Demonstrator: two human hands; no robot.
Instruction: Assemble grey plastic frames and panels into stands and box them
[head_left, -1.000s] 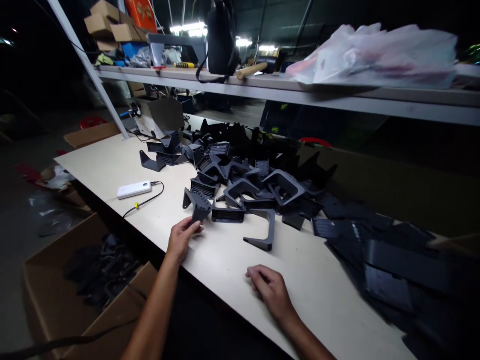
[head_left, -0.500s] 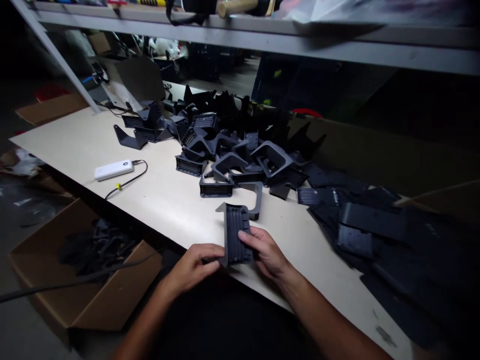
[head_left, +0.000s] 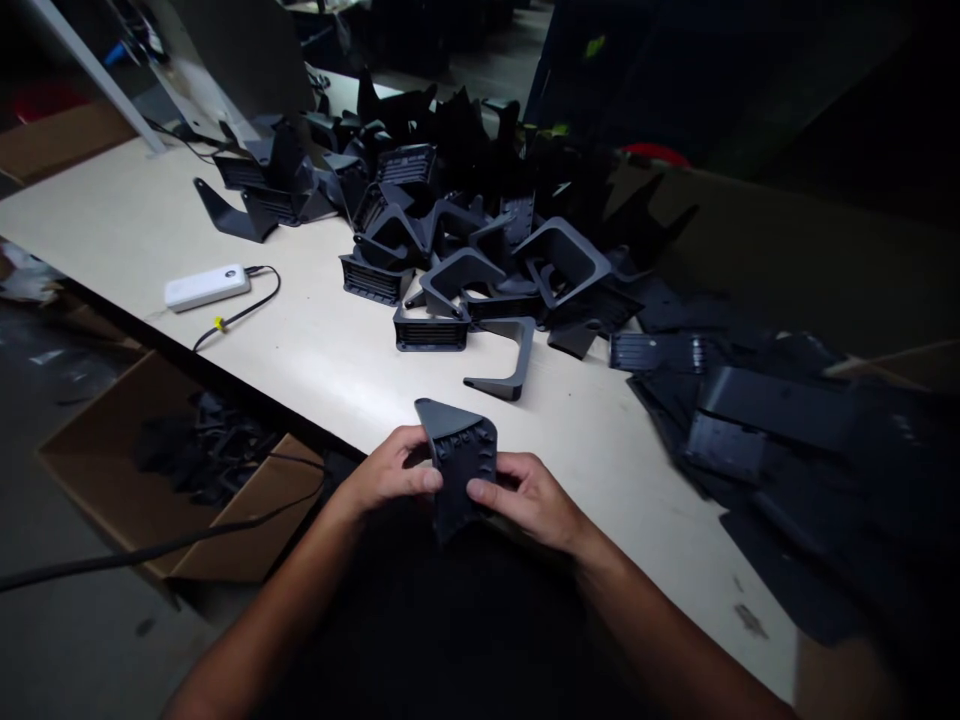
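Both my hands hold a dark grey moulded plastic part [head_left: 459,465] up near the table's front edge, its ribbed face turned towards me. My left hand [head_left: 386,472] grips its left side, and my right hand [head_left: 529,500] grips its right side. Its lower tip points down between my hands. Just beyond them lies a C-shaped plastic bracket [head_left: 510,358] on the cream table [head_left: 262,385]. A slotted plastic piece [head_left: 430,335] sits next to it, at the edge of a heap of similar dark parts [head_left: 465,235].
Flatter black panels [head_left: 772,420] lie in a mass at the right. A white power bank [head_left: 206,288] with a black cable rests at the left. Below the table's front edge, an open cardboard box [head_left: 247,525] holds dark parts.
The part has turned in my hands, now showing its ribbed face with a pointed end down. My view has shifted, so the table sits lower-left. My hands have drawn closer together.
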